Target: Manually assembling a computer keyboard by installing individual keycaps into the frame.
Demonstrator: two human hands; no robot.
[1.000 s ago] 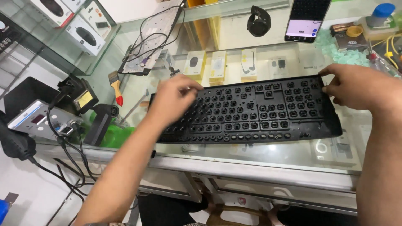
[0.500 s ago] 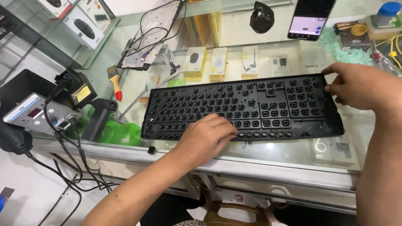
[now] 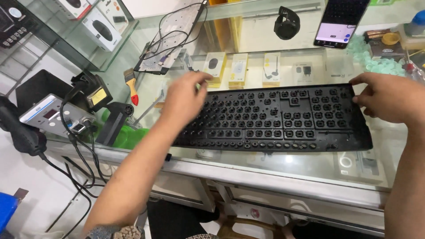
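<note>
Left hand (image 3: 183, 98) hovers palm down over the far left corner of a black keyboard frame (image 3: 283, 119), fingers loosely spread and gripping nothing; whether it touches the frame cannot be told. Right hand (image 3: 387, 97) grasps the frame's far right corner, fingers curled over the edge. Keycaps are missing, leaving rows of bare sockets. It lies flat across the middle of a glass counter (image 3: 287, 170), long side parallel to the near edge. Just beyond it, under the glass, small yellow and white product boxes (image 3: 239, 68) sit in a row. Farther right, a phone (image 3: 338, 22) stands with its screen lit. At the far left are a small paintbrush (image 3: 131, 85) and a soldering station (image 3: 51, 117) with trailing black cables.
</note>
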